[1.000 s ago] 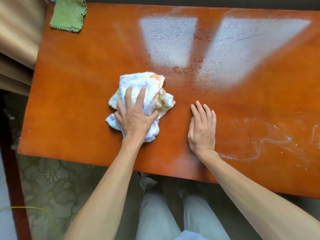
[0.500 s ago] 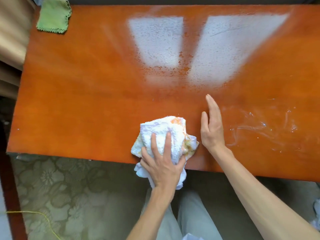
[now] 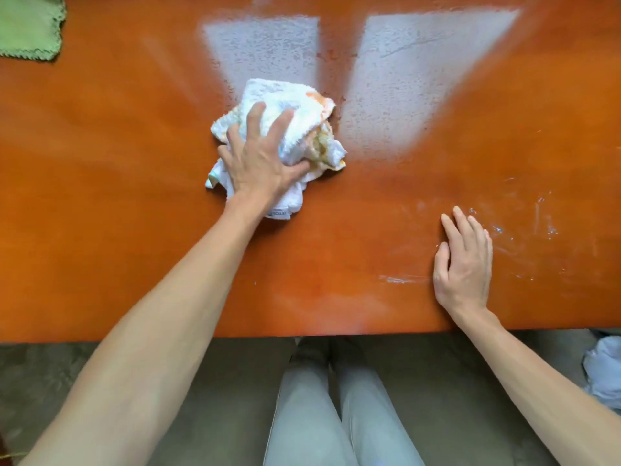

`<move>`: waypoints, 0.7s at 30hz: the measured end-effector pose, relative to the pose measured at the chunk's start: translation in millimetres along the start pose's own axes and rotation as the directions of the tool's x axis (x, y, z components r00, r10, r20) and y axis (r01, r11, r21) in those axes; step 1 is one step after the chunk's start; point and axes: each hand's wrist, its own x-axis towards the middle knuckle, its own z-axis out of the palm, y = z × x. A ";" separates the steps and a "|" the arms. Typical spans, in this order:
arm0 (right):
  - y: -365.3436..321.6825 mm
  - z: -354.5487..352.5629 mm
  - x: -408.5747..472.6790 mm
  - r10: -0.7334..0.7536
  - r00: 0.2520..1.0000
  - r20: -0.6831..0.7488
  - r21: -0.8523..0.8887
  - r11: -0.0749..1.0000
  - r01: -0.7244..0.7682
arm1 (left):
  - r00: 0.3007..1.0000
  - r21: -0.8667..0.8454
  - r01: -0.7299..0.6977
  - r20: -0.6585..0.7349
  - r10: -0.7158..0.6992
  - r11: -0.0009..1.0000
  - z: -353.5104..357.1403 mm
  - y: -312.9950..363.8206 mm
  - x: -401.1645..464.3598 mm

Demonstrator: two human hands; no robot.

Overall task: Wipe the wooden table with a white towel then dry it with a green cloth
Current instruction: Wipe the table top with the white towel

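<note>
Your left hand (image 3: 258, 159) is pressed down on the bunched white towel (image 3: 292, 129), fingers spread over the top and thumb hooked around its near side, so it grips the towel against the tabletop (image 3: 100, 196). The towel sits around the middle of the tabletop, its far edge just touching the foot of the pale reflected patches. Your right hand (image 3: 465, 264) lies flat and released on the wood near the front edge, holding nothing.

The likeliest slip, as I judge it, is missed ground. The white streaks and smears (image 3: 524, 230) lie just beyond your right fingertips, well apart from the towel, and your resting palm may cover part of them; if you sweep only the centre, that residue stays. The glare on the far half makes it hard to tell wet from wiped, so you could leave bands there too.

The towel is wadded, not folded flat. A loose tail trails toward your wrist, and a lump like this may roll under your palm and drag grime instead of lifting it.

The green cloth (image 3: 28, 26) waits at the far left corner, partly out of view. A wide wet stroke that way could dampen it before you need it dry
</note>
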 end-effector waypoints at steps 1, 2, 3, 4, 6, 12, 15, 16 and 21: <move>0.4 0.1 0.5 -0.002 1.000 -0.005 0.002 1.000 0.002 | 1.000 0.003 -0.002 -0.006 0.002 1.000 -3.8 -11.4 5.8; 0.8 0.2 0.9 0.000 1.000 -0.008 0.006 1.000 0.000 | 1.000 0.006 0.005 -0.015 -0.005 1.000 -5.8 -21.7 7.0; 0.9 0.0 1.2 0.002 1.000 -0.010 0.014 1.000 -0.002 | 0.999 0.012 0.018 -0.029 -0.017 1.000 -7.4 -30.6 4.3; 0.7 -0.3 1.4 0.004 1.000 -0.013 0.021 1.000 -0.004 | 0.998 0.013 0.038 -0.046 -0.037 0.999 -7.9 -37.8 -1.3; 0.2 -0.8 1.3 0.002 1.000 -0.019 0.026 1.000 -0.001 | 0.994 -0.008 0.093 -0.062 -0.093 0.996 -6.8 -47.3 -20.6; -0.3 -1.6 1.8 -0.016 1.000 -0.008 0.021 1.000 0.016 | 0.971 -0.005 0.225 -0.081 -0.224 0.974 11.1 -41.8 -128.6; 0.6 -1.6 1.6 -0.017 1.000 0.008 0.013 1.000 0.016 | 0.952 -0.003 0.297 -0.082 -0.296 0.955 27.4 -3.1 -185.1; 0.9 -1.3 1.3 -0.017 1.000 0.007 0.016 1.000 0.017 | 0.945 -0.005 0.319 -0.078 -0.318 0.948 33.7 13.5 -200.7; 4.5 -1.6 1.8 -0.042 0.999 -0.006 0.061 0.997 0.042 | 0.928 -0.009 0.372 -0.028 -0.372 0.928 58.9 113.5 -234.9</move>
